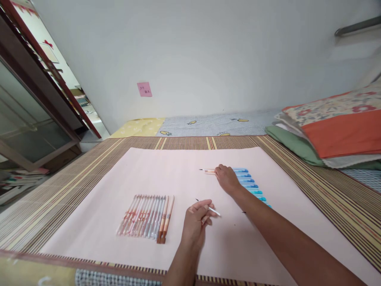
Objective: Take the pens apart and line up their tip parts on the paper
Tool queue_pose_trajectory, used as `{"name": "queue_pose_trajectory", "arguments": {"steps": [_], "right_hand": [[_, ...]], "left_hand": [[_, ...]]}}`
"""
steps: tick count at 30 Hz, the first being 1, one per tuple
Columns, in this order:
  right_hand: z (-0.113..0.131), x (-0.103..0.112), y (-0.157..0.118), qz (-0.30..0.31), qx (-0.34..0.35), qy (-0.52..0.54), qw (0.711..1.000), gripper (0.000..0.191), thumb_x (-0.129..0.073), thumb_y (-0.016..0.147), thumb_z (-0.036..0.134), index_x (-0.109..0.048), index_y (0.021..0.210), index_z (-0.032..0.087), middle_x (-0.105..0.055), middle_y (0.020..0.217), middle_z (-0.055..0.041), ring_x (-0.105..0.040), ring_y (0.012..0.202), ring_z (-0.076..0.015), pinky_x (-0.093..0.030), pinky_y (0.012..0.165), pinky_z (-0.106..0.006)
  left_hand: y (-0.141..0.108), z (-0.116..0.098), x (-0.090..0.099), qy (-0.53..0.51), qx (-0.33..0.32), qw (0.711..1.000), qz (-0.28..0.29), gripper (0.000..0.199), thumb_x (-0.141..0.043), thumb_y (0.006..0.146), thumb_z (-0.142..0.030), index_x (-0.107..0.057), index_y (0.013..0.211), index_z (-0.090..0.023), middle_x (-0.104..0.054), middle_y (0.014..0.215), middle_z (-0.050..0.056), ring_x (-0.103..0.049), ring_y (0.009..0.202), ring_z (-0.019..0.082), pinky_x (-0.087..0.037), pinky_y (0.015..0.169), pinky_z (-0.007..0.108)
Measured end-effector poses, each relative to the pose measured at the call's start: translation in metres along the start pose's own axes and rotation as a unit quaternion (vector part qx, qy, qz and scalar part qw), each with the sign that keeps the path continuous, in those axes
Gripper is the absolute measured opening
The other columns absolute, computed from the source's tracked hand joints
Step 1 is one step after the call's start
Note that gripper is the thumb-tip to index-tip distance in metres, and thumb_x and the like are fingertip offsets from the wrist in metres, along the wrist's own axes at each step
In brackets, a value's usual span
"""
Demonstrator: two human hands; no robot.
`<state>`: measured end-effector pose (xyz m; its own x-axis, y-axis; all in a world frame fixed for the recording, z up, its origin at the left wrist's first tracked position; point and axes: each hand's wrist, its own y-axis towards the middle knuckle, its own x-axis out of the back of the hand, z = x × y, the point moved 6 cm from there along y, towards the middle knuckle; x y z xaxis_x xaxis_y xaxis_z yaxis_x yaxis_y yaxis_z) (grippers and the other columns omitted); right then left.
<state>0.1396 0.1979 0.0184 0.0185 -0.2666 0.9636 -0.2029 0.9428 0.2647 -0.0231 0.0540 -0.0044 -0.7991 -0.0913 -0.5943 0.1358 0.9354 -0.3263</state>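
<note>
My left hand (195,223) is above the pale pink sheet (160,169), its fingers pinching a thin white pen refill (215,211) with a dark tip. Farther forward and to the right, my right hand (228,180) is closed around the topmost pen (240,171) of a row with blue ends. A slim white piece with a black point (203,170) sticks out to the left of those fingers. Below, more pens with blue to turquoise ends (251,186) lie side by side, partly hidden by my right forearm.
Several clear-wrapped pens (143,216) lie in a row at the left, beside two brown-ended pens (164,222). A striped mat (89,169) borders the sheet. Folded bedding (342,131) is piled at the right, and a white wall (208,59) stands behind.
</note>
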Motion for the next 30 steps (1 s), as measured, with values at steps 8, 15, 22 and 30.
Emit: {"name": "queue_pose_trajectory", "arguments": {"steps": [8, 15, 22, 30], "right_hand": [[-0.0013, -0.0038, 0.0000, -0.006, 0.007, -0.011, 1.000, 0.022, -0.044, 0.104, 0.017, -0.065, 0.100, 0.015, -0.067, 0.104, -0.0114, -0.059, 0.092, -0.0230, -0.031, 0.079, -0.035], [-0.0014, -0.0057, -0.0005, -0.012, 0.012, -0.012, 1.000, 0.024, -0.042, 0.105, 0.018, -0.065, 0.100, 0.015, -0.067, 0.104, -0.0112, -0.059, 0.090, -0.0226, -0.030, 0.080, -0.035], [-0.0013, -0.0065, -0.0002, -0.013, 0.012, -0.008, 1.000, 0.024, -0.042, 0.105, 0.018, -0.065, 0.100, 0.015, -0.067, 0.103, -0.0113, -0.059, 0.090, -0.0227, -0.030, 0.080, -0.035], [-0.0001, -0.0043, -0.0010, -0.011, 0.003, 0.017, 1.000, 0.025, -0.042, 0.104, 0.017, -0.065, 0.099, 0.014, -0.068, 0.102, -0.0119, -0.060, 0.088, -0.0225, -0.030, 0.080, -0.035]], "left_hand": [[-0.0017, 0.0000, -0.0012, -0.004, -0.001, 1.000, 0.003, 0.039, -0.091, 0.060, -0.032, -0.079, 0.089, -0.009, -0.075, 0.086, 0.011, -0.066, 0.061, 0.014, -0.036, 0.050, 0.022], [-0.0010, 0.0009, -0.0007, -0.008, -0.004, 1.000, 0.010, 0.036, -0.089, 0.063, -0.033, -0.079, 0.089, -0.009, -0.074, 0.086, 0.011, -0.067, 0.063, 0.014, -0.036, 0.051, 0.021], [0.0003, 0.0019, -0.0004, -0.011, -0.005, 1.000, 0.014, 0.036, -0.089, 0.063, -0.034, -0.079, 0.087, -0.010, -0.074, 0.084, 0.010, -0.067, 0.062, 0.014, -0.036, 0.050, 0.021], [0.0002, 0.0020, -0.0004, -0.007, -0.005, 1.000, 0.016, 0.039, -0.090, 0.063, -0.037, -0.078, 0.088, -0.009, -0.074, 0.085, 0.010, -0.067, 0.062, 0.014, -0.037, 0.050, 0.021]]}}
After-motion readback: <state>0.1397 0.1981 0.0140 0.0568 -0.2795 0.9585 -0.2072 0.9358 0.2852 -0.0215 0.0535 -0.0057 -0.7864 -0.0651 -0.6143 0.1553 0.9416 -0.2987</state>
